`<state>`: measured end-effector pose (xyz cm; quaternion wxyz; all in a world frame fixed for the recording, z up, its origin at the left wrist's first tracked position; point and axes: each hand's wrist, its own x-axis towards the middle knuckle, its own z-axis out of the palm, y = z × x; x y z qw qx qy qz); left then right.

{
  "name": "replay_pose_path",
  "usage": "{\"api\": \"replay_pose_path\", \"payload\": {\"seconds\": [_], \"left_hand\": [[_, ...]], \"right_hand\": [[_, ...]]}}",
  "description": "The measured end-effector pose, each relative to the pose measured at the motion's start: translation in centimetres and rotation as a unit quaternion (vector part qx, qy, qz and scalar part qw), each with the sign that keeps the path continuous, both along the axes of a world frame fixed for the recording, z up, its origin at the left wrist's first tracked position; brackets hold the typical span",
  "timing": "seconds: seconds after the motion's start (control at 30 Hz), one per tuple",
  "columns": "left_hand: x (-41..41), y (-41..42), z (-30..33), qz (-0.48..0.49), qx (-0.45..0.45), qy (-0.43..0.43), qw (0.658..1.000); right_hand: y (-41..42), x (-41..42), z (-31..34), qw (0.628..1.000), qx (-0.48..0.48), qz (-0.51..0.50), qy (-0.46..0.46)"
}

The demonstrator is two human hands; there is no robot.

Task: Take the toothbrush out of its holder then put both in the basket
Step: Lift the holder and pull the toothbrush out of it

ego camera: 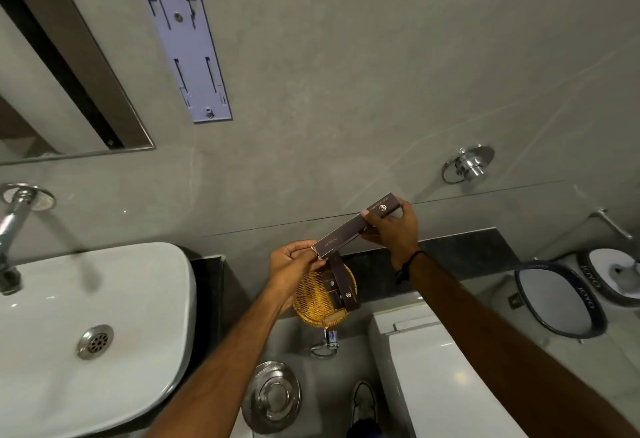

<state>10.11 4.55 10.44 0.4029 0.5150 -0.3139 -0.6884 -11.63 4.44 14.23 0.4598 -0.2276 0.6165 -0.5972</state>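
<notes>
A long dark brown cardboard toothbrush holder (346, 233) is held level above the round woven basket (311, 302). My right hand (391, 229) grips its far end, thumb on top. My left hand (294, 264) pinches the near end of the box at its flap. No toothbrush shows; the box hides whatever is inside. The basket sits on a dark stone ledge and holds other dark brown boxes (343, 285), one leaning upright against its rim.
A white washbasin (90, 316) with a chrome tap (14, 226) lies at the left. A white toilet cistern lid (433, 361) is at the lower right, a steel bin lid (272, 397) below the basket. The grey tiled wall carries a white bracket (188, 56) and a chrome valve (469, 164).
</notes>
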Motion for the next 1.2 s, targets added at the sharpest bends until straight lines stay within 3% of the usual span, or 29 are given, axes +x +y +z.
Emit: {"api": "replay_pose_path", "payload": {"seconds": [0.13,0.27,0.37,0.47,0.6,0.93,1.03,1.2], "left_hand": [[-0.9,-0.5,0.3,0.014,-0.010,-0.048,0.999],[-1.8,-1.1,0.4,0.004,0.056,0.094,0.994],[-3.1,-1.4,0.3,0.003,0.124,0.170,0.978],[-4.5,-1.7,0.1,0.049,0.178,0.211,0.960],[-5.6,-1.8,0.0,0.102,0.226,0.238,0.939],[-5.6,-2.3,-0.2,0.109,0.243,0.272,0.925],[-5.4,-2.4,-0.4,0.109,0.228,0.236,0.938],[-4.6,-3.0,-1.2,0.115,0.198,0.133,0.964]], "right_hand": [[-0.3,-0.6,1.3,1.000,-0.005,-0.004,0.007],[-0.3,-1.2,3.2,1.000,-0.009,-0.007,0.013],[-0.1,-0.3,5.0,0.985,-0.050,0.013,0.166],[0.1,1.2,6.4,0.922,-0.103,0.106,0.358],[-0.3,1.7,7.6,0.883,-0.114,0.113,0.440],[-2.1,0.8,9.5,0.893,-0.163,0.080,0.411],[-2.3,0.7,9.9,0.890,-0.174,0.068,0.417],[-2.8,-1.0,10.0,0.939,-0.167,-0.025,0.300]]}}
